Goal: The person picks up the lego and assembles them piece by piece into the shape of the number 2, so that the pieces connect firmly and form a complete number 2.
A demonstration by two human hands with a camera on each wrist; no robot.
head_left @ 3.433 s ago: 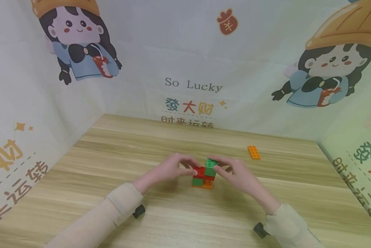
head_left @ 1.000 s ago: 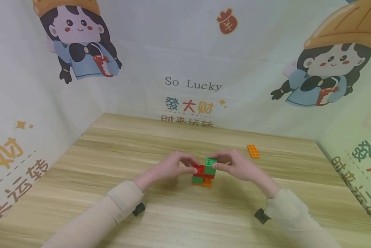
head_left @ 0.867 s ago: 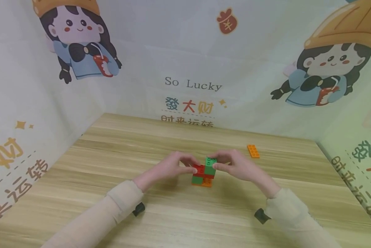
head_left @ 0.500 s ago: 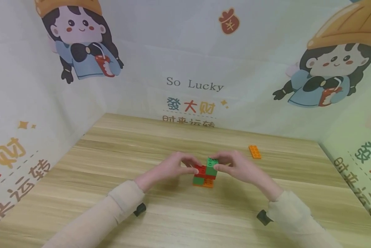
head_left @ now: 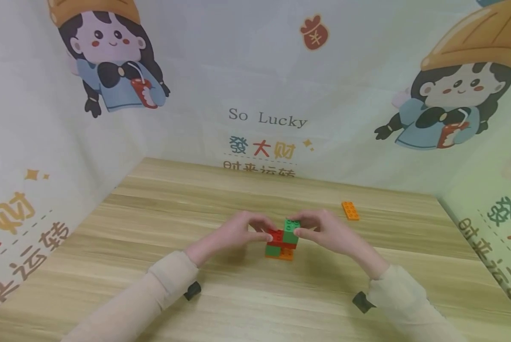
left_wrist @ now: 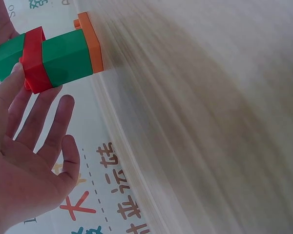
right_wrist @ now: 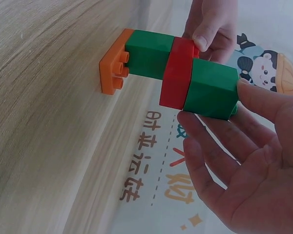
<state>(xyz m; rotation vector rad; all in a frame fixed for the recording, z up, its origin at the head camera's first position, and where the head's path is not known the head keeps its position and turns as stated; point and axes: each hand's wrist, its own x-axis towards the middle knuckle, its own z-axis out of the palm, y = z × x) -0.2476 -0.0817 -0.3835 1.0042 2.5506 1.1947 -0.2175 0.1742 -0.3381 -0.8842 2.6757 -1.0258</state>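
Plain cream cloth left sleeve (head_left: 123, 304), matching right sleeve (head_left: 428, 325).
Broad, thick cuffs (head_left: 173, 273), same cream, end well back from the fingers (left_wrist: 56, 126); at each cuff's inner side, also behind the fingers, one short, blunt black stub (head_left: 192, 290).

Upper green brick (head_left: 289, 234) partly hidden by right grip (head_left: 330, 232)

Before you, the white cloth (head_left: 187, 90) reads "So Lucky" (head_left: 268, 118), then "發大财" (head_left: 262, 148) and "时来运转" (head_left: 259, 169); its printed red pouch (head_left: 314, 33) bears "¥".
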